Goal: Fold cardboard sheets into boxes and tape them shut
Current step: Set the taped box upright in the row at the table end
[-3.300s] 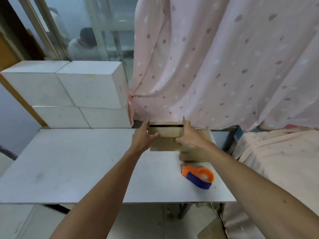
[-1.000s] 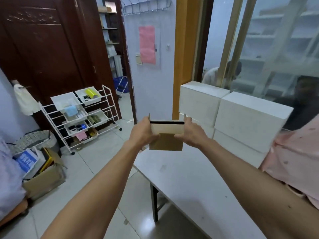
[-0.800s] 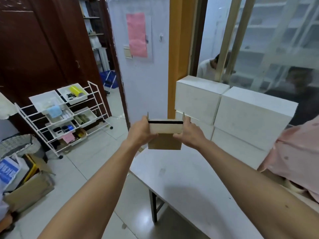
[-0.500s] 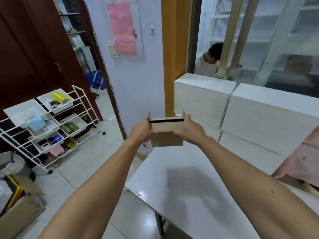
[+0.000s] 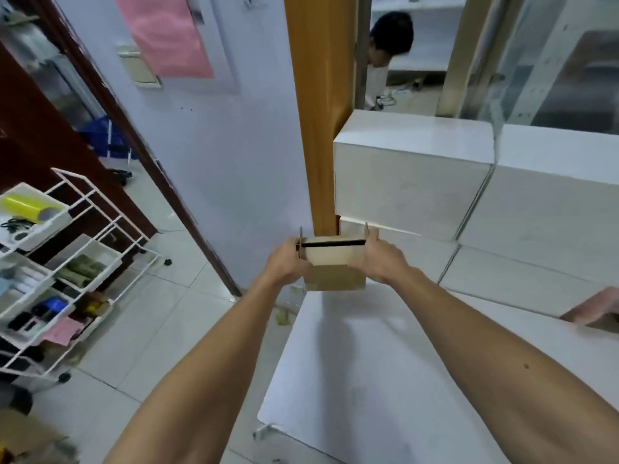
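Note:
A small brown cardboard box point(image 5: 335, 269) is held in the air above the far left corner of the white table point(image 5: 385, 380). Its top is partly folded, with a dark gap along the upper edge and two side flaps standing up. My left hand point(image 5: 288, 262) grips the box's left side. My right hand point(image 5: 382, 259) grips its right side, fingers curled over the front face. No tape dispenser is in view.
Large white boxes point(image 5: 412, 175) are stacked at the table's far edge, against a wooden post point(image 5: 318, 128). A white wire rack point(image 5: 50, 269) with bins stands on the tiled floor at left. A person sits behind the glass partition point(image 5: 388, 45).
The view has swung left from the curtain side of the table to its left end. Both hands kept hold of the box, which now hangs lower over the table corner.

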